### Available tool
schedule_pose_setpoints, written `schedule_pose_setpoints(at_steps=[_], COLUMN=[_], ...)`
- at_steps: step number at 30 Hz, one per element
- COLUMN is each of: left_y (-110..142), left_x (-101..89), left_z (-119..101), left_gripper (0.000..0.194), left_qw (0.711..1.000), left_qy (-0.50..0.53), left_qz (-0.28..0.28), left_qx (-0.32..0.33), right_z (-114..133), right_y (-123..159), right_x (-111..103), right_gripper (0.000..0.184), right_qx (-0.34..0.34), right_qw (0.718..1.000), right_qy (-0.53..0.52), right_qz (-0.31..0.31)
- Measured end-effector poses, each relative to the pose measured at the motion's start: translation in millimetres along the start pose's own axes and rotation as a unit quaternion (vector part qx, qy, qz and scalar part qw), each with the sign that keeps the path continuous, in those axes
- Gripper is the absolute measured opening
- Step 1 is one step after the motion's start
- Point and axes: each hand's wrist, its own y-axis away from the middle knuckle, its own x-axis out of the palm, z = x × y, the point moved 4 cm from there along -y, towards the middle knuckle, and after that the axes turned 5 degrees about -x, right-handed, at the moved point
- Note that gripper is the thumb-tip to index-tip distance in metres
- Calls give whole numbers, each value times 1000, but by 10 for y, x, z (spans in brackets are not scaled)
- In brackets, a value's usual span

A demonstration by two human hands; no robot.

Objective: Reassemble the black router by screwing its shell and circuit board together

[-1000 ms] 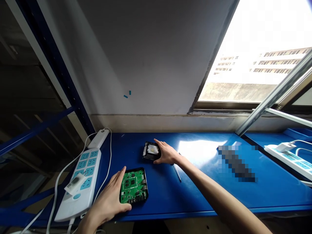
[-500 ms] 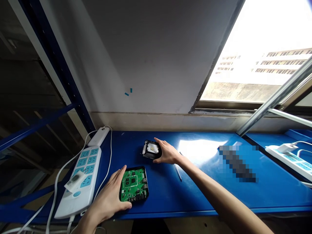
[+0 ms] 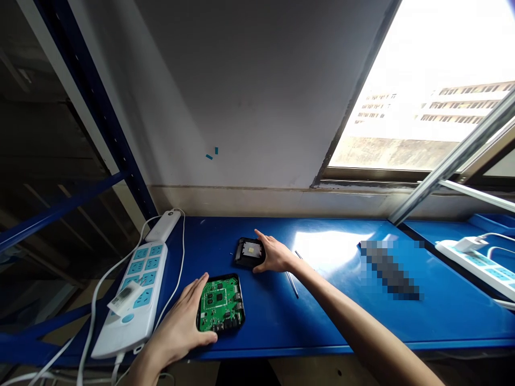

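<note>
Blk cover (image 3: 243, 260) beyond & slightly R of grn PCB unit (image 3: 219, 303)
R hand (image 3: 276, 254) fingers grip its R edge; L hand (image 3: 185, 311) fingers hold unit's L side.

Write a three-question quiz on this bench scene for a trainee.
1. Which hand is at the green circuit board, the left or the right?
2. True or false: the right hand is touching the window frame.
3. Fill the gap: the sockets on the power strip to the left of the board are light ____.

Key: 1. The left hand. 2. False; it is at the black cover. 3. Blue.
</note>
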Motion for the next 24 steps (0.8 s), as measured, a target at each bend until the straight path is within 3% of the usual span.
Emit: schedule_pose_setpoints(at_steps=[9, 20, 24], left_y=[-20, -9, -11], left_x=[9, -23, -81], left_z=[39, 55, 34], left_gripper=[116, 115, 115], left_qw=[1000, 999, 1000], left_qy=[13, 33, 4], left_qz=[-13, -30, -13], left_qx=[15, 12, -11], right_z=[-29, -104, -32], right_y=[37, 253, 482], right_x=[-30, -588, -591], right_gripper=[133, 120, 121], right_qx=[-6, -5, -21], right_qw=[998, 985, 990], right_qy=[-59, -134, -104], right_qz=[-34, -109, -96])
